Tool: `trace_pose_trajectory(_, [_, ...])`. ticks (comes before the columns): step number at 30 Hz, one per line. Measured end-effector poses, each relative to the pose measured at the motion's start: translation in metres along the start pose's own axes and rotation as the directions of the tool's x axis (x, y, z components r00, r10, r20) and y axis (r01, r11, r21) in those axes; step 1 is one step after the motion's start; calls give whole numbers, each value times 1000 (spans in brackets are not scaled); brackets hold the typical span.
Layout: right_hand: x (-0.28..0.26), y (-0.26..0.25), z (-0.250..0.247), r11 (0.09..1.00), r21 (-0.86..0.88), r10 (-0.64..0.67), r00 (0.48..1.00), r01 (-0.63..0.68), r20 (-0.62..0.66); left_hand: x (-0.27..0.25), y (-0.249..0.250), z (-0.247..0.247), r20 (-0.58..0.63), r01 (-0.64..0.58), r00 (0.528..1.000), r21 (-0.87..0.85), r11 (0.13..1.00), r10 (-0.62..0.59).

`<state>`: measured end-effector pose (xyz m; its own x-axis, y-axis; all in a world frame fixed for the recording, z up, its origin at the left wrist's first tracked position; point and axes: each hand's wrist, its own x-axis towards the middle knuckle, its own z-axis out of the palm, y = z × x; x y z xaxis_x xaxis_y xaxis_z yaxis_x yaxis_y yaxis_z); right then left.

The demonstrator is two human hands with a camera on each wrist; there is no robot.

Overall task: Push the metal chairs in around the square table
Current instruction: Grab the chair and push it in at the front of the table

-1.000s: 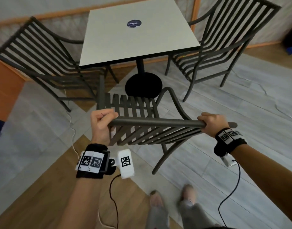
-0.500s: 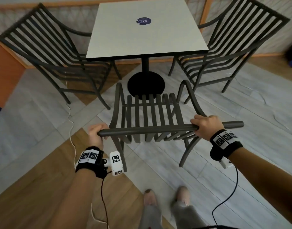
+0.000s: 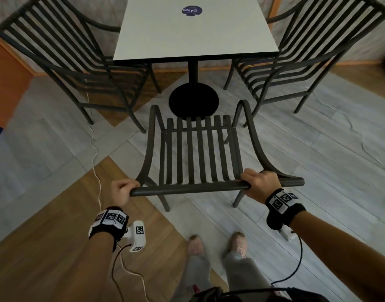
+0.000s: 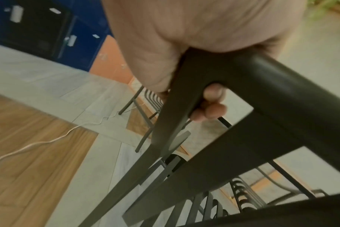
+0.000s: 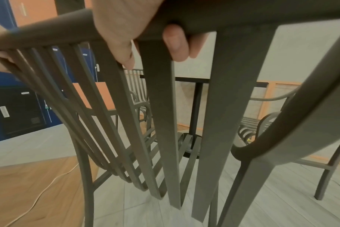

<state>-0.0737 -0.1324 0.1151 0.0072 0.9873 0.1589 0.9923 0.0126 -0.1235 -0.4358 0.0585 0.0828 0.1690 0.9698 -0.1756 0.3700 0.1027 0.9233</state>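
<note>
A dark slatted metal chair (image 3: 197,153) stands in front of me, facing the white square table (image 3: 193,31). Its seat front lies just short of the table's black round base (image 3: 193,102). My left hand (image 3: 121,191) grips the left end of the chair's top rail (image 3: 187,189), fingers curled round it (image 4: 210,104). My right hand (image 3: 260,184) grips the rail near its right end, fingers wrapped under it (image 5: 175,41). Two more metal chairs stand at the table's left side (image 3: 74,59) and right side (image 3: 302,51).
A white cable (image 3: 95,153) runs over the floor left of the chair. An orange cabinet (image 3: 6,83) stands at far left. My feet (image 3: 217,244) are right behind the chair. Wall and wood trim lie beyond the table.
The chair has swung round from skewed to square with the table and moved toward it. Both hands kept hold of the top rail.
</note>
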Motion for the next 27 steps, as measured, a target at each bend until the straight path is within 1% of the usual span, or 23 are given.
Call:
trace_pose_trajectory(1, [1,0,-3,1000,1,13,1000,-13,10,1,1,-2,25,-15,1000,64,998,13])
trace_pose_trajectory(2, [1,2,-10,1000,-9,24,999,-24,26,2,7,-1,60,-34,998,168,985,24])
trace_pose_trajectory(3, [3,1,-12,999,-2,42,998,-42,55,5,10,-5,122,-88,991,290,953,54])
trace_pose_trajectory(4, [5,4,-16,998,4,58,995,-58,79,8,23,-8,218,-170,973,426,889,81])
trace_pose_trajectory(5, [5,8,-16,997,19,69,990,-72,121,7,31,-7,315,-266,944,562,783,95])
trace_pose_trajectory(6, [3,13,-14,996,14,85,981,-89,176,4,42,-4,406,-366,909,666,650,96])
trace_pose_trajectory(7, [-1,19,-12,995,-14,100,964,-100,245,2,50,0,484,-455,870,709,539,98])
trace_pose_trajectory(8, [-4,23,-11,992,-61,128,940,-115,317,-1,54,6,546,-510,834,714,481,73])
trace_pose_trajectory(9, [-6,27,-10,985,-105,164,910,-134,382,-2,57,11,578,-521,816,715,467,25])
trace_pose_trajectory(11, [-5,28,-11,969,-127,248,839,-213,484,-1,59,16,592,-495,805,713,496,-48])
trace_pose_trajectory(12, [-3,27,-11,958,-134,285,801,-253,527,0,59,16,607,-489,789,714,501,-95])
trace_pose_trajectory(14, [1,25,-8,941,-183,337,764,-283,550,-3,63,19,660,-523,722,717,460,-208])
trace_pose_trajectory(15, [2,25,-8,936,-213,351,764,-279,541,-6,64,21,676,-551,696,718,425,-241])
trace_pose_trajectory(16, [2,26,-6,931,-236,364,762,-279,535,-8,66,23,680,-571,691,722,391,-246])
trace_pose_trajectory(20, [10,29,-7,934,-250,352,763,-254,542,5,65,27,655,-588,724,750,302,-216])
trace_pose_trajectory(23, [32,34,-12,944,-224,327,769,-242,549,23,72,28,643,-576,740,757,307,-198])
trace_pose_trajectory(27, [72,46,-18,941,-233,335,784,-247,523,59,87,34,635,-575,759,757,311,-141])
